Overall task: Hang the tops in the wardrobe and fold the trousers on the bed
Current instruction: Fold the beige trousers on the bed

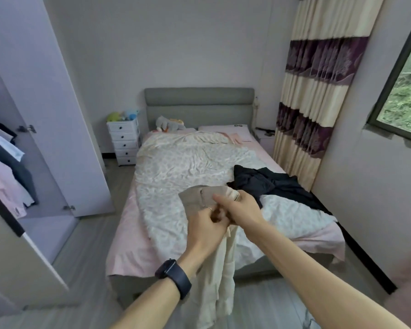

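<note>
A bedroom with a bed [176, 167], where both arms reach out over its foot edge, the left hand [205, 227] and right hand [241, 210] pinching a cream garment [220, 279] hanging down.

Bed [122, 236]: floral quilt [188, 167], dark clothes heap [271, 184], pink pillow [223, 129].

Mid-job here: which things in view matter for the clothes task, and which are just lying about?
Job: cream fabric garment gripped by left hand and right hand; dark crumpled clothes heap; floral-covered bed; open white wardrobe.
Lying about: white drawer unit; plush toys; striped cream-and-purple curtain.
</note>
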### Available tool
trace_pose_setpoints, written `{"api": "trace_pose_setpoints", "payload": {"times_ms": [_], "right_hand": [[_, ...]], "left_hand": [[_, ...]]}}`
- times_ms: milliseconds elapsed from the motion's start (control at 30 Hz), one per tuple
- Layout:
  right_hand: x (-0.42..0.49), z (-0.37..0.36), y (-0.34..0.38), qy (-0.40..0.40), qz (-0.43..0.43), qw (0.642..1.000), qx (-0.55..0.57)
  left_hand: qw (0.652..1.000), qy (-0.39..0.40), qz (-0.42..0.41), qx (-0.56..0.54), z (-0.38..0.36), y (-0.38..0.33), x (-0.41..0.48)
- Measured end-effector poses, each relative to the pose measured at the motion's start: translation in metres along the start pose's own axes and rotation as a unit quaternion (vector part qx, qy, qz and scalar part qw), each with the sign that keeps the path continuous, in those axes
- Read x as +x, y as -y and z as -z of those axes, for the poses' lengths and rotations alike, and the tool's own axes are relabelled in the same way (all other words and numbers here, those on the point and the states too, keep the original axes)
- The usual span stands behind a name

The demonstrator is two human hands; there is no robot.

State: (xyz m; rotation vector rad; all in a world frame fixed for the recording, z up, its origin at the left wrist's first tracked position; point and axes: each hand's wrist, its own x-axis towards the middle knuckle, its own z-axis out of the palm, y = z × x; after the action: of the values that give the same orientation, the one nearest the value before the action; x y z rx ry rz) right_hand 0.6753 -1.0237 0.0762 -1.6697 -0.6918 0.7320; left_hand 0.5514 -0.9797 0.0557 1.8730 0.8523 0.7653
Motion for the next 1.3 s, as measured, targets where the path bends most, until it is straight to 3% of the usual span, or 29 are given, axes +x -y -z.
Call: {"api": "trace_pose_setpoints", "payload": {"times_ms": [67,100,133,233,300,367,433,500,700,800,867,967,1067,1167,1300], "right_hand": [[0.006,0.002,-0.004,-0.066,0.023,0.997,-0.026],[0.009,0.007,-0.006,-0.071,0.031,0.996,-0.039],[0.011,0.012,-0.008,-0.068,0.036,0.996,-0.053],[0.012,0.017,-0.008,-0.025,0.082,0.990,-0.115],[0.009,0.016,-0.001,0.029,0.134,0.979,-0.152],[0.009,0.012,0.011,0.055,0.164,0.972,-0.162],[0.008,0.009,0.023,0.077,0.182,0.968,-0.156],[0.010,0.007,0.030,0.095,0.190,0.965,-0.152],[0.024,0.013,0.029,0.105,0.200,0.960,-0.165],[0.036,0.018,0.023,0.118,0.190,0.959,-0.172],[0.046,0.024,0.020,0.115,0.184,0.962,-0.165],[0.061,0.026,0.023,0.064,0.209,0.950,-0.225],[0.077,0.051,0.020,0.025,0.213,0.904,-0.370],[0.088,0.097,0.009,0.003,0.203,0.873,-0.444],[0.100,0.111,0.002,-0.063,0.236,0.856,-0.456]], "left_hand": [[0.982,0.128,0.017,-0.138,0.012,0.007,-0.002],[0.974,0.154,0.018,-0.166,0.023,0.012,0.000],[0.977,0.139,0.011,-0.164,0.038,0.018,0.004],[0.990,0.000,-0.016,-0.137,0.089,0.036,0.037],[0.997,-0.009,-0.032,-0.072,0.116,0.037,0.065],[0.991,0.122,-0.048,0.022,0.128,0.035,0.089],[0.954,0.265,-0.067,0.124,0.122,0.028,0.096],[0.925,0.338,-0.081,0.152,0.108,0.022,0.094],[0.951,0.303,-0.063,0.004,0.077,0.038,0.112],[0.939,0.334,-0.064,0.059,0.062,0.036,0.119],[0.943,0.297,-0.072,0.131,0.055,0.032,0.125],[0.947,0.174,-0.117,0.244,0.061,0.027,0.138],[0.973,0.049,-0.132,0.185,0.079,0.029,0.148],[0.981,-0.057,-0.105,0.150,0.112,0.043,0.152],[0.965,-0.085,-0.099,0.226,0.121,0.049,0.135]]}}
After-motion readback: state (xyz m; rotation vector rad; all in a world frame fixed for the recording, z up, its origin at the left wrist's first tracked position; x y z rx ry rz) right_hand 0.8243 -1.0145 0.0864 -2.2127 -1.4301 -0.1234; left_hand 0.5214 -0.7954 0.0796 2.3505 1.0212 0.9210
